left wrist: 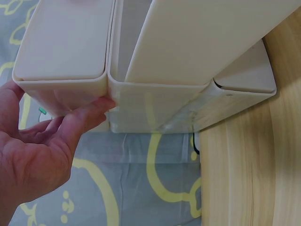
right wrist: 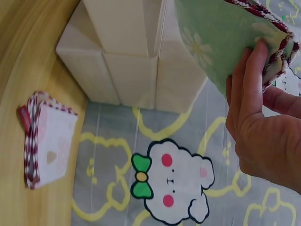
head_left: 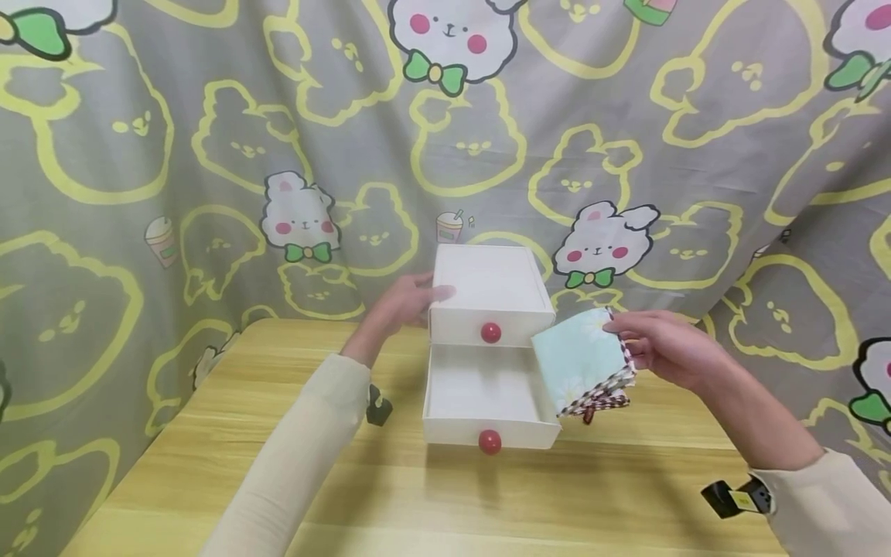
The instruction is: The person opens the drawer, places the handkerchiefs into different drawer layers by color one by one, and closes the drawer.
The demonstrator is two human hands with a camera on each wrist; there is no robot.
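Note:
A white drawer unit (head_left: 490,278) with red knobs stands on the wooden table, its middle drawer (head_left: 480,383) pulled out. My left hand (head_left: 409,300) holds the unit's left side by the top section, spanning its height in the left wrist view. Between thumb and fingers, my right hand (head_left: 671,348) pinches a folded pale green handkerchief (head_left: 581,356) with daisies and a dark red and white checked edge. It hangs tilted beside the open drawer's right side. Another folded handkerchief (right wrist: 56,146), pale pink with a red checked border, lies on the table in the right wrist view.
The wooden table (head_left: 278,433) reaches around the unit. A grey curtain (head_left: 362,139) with cartoon rabbits hangs behind and at both sides. Black devices sit at each wrist, such as the right wrist camera (head_left: 738,497).

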